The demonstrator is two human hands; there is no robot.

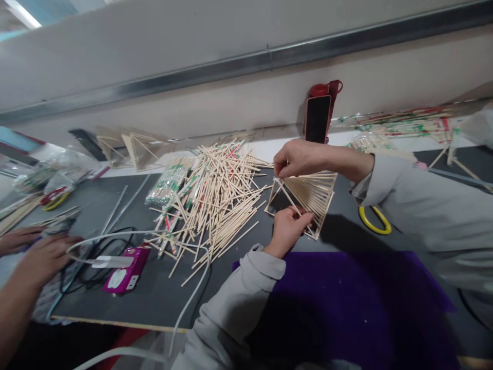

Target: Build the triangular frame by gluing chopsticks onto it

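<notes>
A purple sheet lies across the bottom centre and lower right of the frame; at lower left runs the pale front edge of the dark surface. Just beyond the sheet, right of centre, stands a slatted stick structure, its open triangular side facing lower left, its peak toward upper left; the slats slant down to lower right, though which way is longest is hard to tell. The left hand pinches a lower stick of it between thumb and fingers; the right hand is closed, fingertips at the peak. Bare surface shows between structure and yellow handle at right, while loose sticks crowd its left side. Farther off, upper right of centre, a phone stands near the wall
</notes>
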